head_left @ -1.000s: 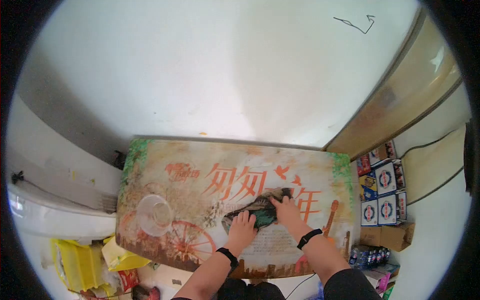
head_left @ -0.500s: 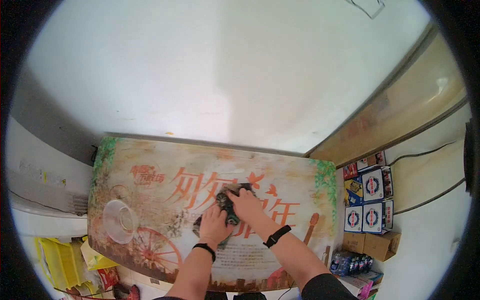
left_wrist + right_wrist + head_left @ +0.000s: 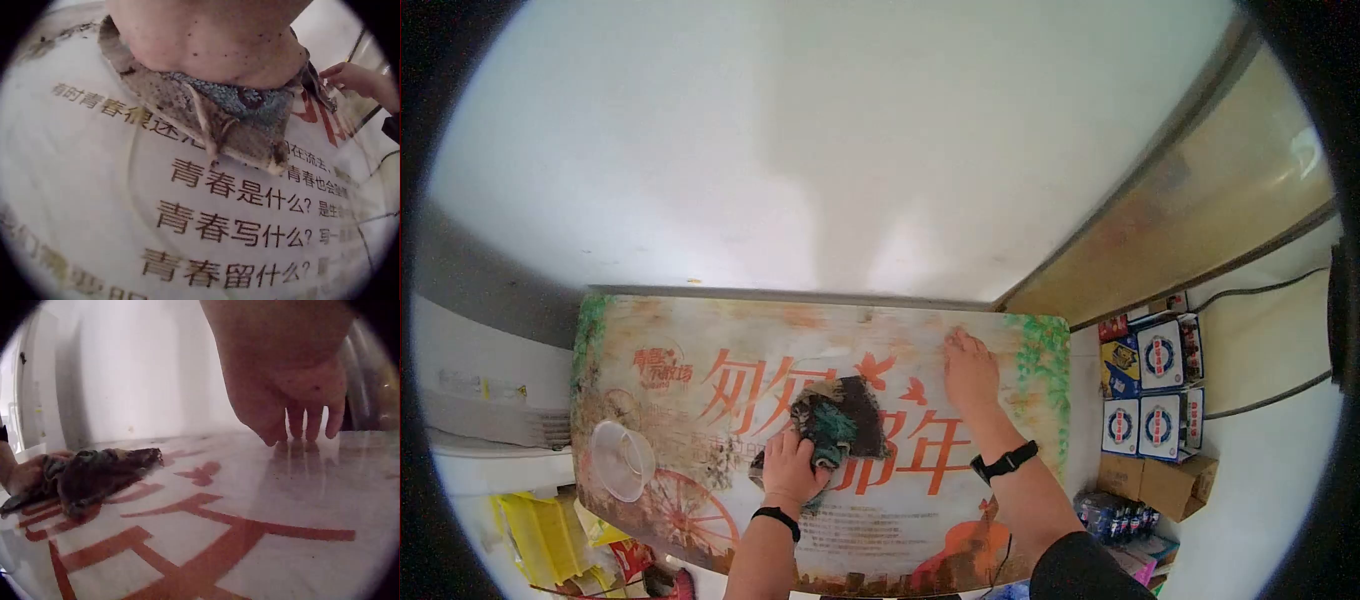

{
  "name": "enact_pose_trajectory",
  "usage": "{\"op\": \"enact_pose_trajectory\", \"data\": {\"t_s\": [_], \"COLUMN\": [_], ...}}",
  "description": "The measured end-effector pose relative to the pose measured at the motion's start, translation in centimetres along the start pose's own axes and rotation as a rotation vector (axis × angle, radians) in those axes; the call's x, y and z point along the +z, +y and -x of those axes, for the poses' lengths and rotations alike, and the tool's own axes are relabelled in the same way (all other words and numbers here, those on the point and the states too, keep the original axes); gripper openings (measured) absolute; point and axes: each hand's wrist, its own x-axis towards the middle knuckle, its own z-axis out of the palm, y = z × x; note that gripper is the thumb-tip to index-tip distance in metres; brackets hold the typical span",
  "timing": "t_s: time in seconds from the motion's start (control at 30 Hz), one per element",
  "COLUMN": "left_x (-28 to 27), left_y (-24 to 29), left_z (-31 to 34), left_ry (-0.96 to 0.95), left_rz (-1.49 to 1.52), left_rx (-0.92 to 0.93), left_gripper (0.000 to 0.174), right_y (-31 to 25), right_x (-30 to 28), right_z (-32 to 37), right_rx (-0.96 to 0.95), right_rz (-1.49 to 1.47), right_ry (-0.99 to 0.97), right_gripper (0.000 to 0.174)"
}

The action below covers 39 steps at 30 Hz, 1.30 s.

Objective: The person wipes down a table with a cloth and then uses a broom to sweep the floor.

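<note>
A crumpled, dirty cloth (image 3: 862, 412), dark grey with a green patch, lies on the printed tabletop (image 3: 660, 330). My left hand (image 3: 792, 468) rests on its left part, palm down. In the left wrist view the rumpled edge of the cloth (image 3: 215, 112) sticks out from under that hand. Off to the right, my right hand (image 3: 972, 375) is apart from the cloth and holds nothing. From the right wrist, the right hand's fingers (image 3: 297, 422) point down with their tips right at the table surface.
A clear plastic tub (image 3: 622, 462) stands at the table's left, near dark grime marks. The white wall (image 3: 680, 150) rises behind the back edge. Stacked boxes (image 3: 1162, 355) and packs of bottles (image 3: 1115, 515) are to the right; a yellow crate (image 3: 535, 540) sits below left.
Both hands were on the cloth. My right hand has left it and moved right across the table, while the left stays on it. The cloth's right part is now uncovered, and the head view has shifted.
</note>
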Motion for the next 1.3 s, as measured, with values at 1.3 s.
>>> {"op": "enact_pose_trajectory", "data": {"t_s": [1.3], "left_x": [-0.6], "left_y": [-0.4], "left_z": [0.2], "left_ry": [-0.148], "left_rz": [0.053], "left_rx": [-0.020], "left_gripper": [0.045], "right_y": [-6.8], "right_x": [4.2], "right_z": [-11.5], "right_rx": [-0.207], "right_rz": [-0.407], "right_ry": [-0.367], "right_gripper": [0.014]}}
